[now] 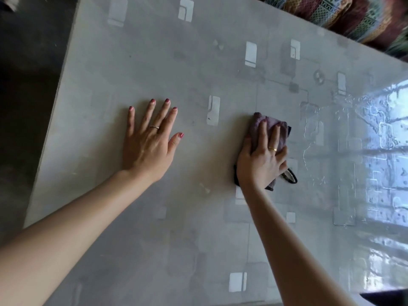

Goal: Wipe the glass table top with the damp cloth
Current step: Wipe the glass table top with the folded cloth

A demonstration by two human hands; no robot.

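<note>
The glass table top [198, 69] fills most of the view, pale grey with white rectangle patterns. A purple damp cloth [257, 127] with dark edging lies on it right of centre. My right hand [262, 160] presses flat on the cloth, fingers extended over it and thumb along its left side. Over to the left, my left hand [150, 140] lies flat on the bare glass with its fingers spread, holding nothing.
Wet streaks and a bright window reflection [375, 151] cover the table's right part. A patterned woven fabric [344, 14] lies beyond the far right edge. Dark floor [26, 74] runs along the table's left edge.
</note>
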